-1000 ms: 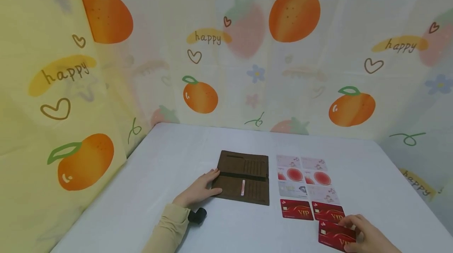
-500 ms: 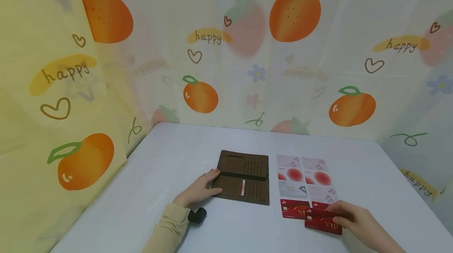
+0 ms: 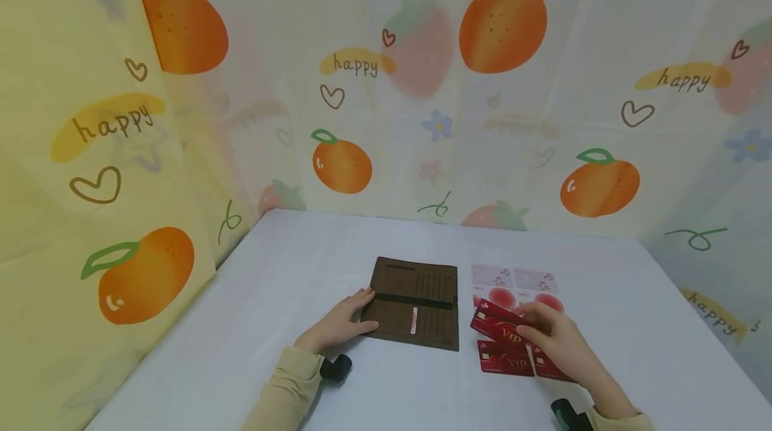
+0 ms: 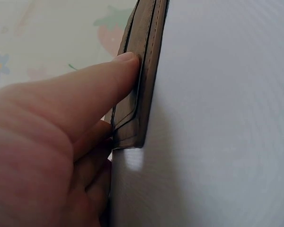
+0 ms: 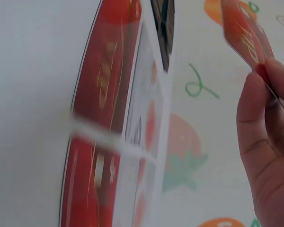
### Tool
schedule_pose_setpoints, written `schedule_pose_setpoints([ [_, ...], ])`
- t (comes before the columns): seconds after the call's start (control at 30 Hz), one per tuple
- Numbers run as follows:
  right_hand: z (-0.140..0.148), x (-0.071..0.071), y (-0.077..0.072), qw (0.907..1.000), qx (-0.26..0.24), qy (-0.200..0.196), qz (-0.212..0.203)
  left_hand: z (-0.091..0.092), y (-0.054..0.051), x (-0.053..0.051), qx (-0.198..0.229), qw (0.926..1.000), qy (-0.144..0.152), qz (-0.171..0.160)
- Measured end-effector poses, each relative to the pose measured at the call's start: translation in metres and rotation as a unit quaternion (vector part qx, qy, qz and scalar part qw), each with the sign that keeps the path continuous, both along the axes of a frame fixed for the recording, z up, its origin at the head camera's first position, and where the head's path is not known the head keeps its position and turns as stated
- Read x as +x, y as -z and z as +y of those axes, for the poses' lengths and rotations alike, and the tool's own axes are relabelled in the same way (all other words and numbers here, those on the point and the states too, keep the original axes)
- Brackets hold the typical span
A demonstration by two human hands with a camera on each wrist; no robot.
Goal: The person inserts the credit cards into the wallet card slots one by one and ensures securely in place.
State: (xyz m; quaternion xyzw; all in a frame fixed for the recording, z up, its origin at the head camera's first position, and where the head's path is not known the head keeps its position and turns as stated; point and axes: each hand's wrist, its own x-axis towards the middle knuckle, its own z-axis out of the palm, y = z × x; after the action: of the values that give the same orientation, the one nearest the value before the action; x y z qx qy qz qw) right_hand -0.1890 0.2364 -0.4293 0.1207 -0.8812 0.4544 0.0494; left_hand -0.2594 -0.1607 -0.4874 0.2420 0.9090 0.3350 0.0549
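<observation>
My left hand [image 3: 338,321] rests on the left edge of an unfolded brown wallet [image 3: 437,337]. Its thumb lies across the lower panel in the left wrist view, and the index finger touches the edge beside the fold. Between thumb and fingers my right hand [image 3: 557,340] pinches a red VIP card [image 3: 491,320], tilted and lifted over the laid-out cards. Beneath it are two other red cards, one at the left [image 3: 503,362] and one at the right [image 3: 545,365], partly covered by the hand. The held card [image 5: 244,33] also shows in the right wrist view.
Behind the red cards lie several pale cards [image 3: 491,274] and cards with red circles [image 3: 502,297]; the held card and hand hide some. A narrow light strip [image 3: 413,320] shows in the wallet's lower panel. Fruit-patterned cloth [image 3: 398,149] stands behind the white table [image 3: 301,250].
My right hand has carried the red VIP card from the lower right, leftward and away from me, over the laid-out cards. The left hand and wallet stay in place.
</observation>
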Motion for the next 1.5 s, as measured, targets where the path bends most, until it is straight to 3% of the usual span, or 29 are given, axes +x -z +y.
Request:
schedule_pose_setpoints([
  [0.17, -0.024, -0.012, 0.005, 0.9984, -0.054, 0.014, 0.012, -0.001, 0.001, -0.001, 0.000, 1.0000, -0.003, 0.003],
  [0.37, -0.042, -0.025, 0.011, 0.9949, -0.094, 0.031, -0.023, 0.000, 0.002, -0.002, 0.001, 1.0000, -0.002, 0.004],
  [0.67, -0.060, -0.043, 0.019, 0.9865, -0.133, 0.030, -0.090, 0.000, 0.000, 0.000, 0.010, 0.9999, -0.003, -0.004],
  [0.83, -0.072, -0.050, 0.027, 0.9872, -0.117, 0.026, -0.105, 0.000, 0.000, 0.000, 0.011, 0.9999, -0.004, -0.004],
  [1.07, -0.084, -0.051, 0.032, 0.9871, -0.087, 0.056, -0.122, 0.001, 0.000, 0.000, 0.018, 0.9998, -0.006, -0.011],
  [1.3, -0.088, -0.047, 0.029, 0.9851, -0.109, 0.026, -0.130, 0.001, -0.001, 0.001, 0.015, 0.9998, -0.006, -0.008],
  [1.5, -0.089, -0.045, 0.029, 0.9829, -0.110, 0.030, -0.144, 0.001, -0.002, 0.002, 0.015, 0.9999, -0.005, -0.007],
])
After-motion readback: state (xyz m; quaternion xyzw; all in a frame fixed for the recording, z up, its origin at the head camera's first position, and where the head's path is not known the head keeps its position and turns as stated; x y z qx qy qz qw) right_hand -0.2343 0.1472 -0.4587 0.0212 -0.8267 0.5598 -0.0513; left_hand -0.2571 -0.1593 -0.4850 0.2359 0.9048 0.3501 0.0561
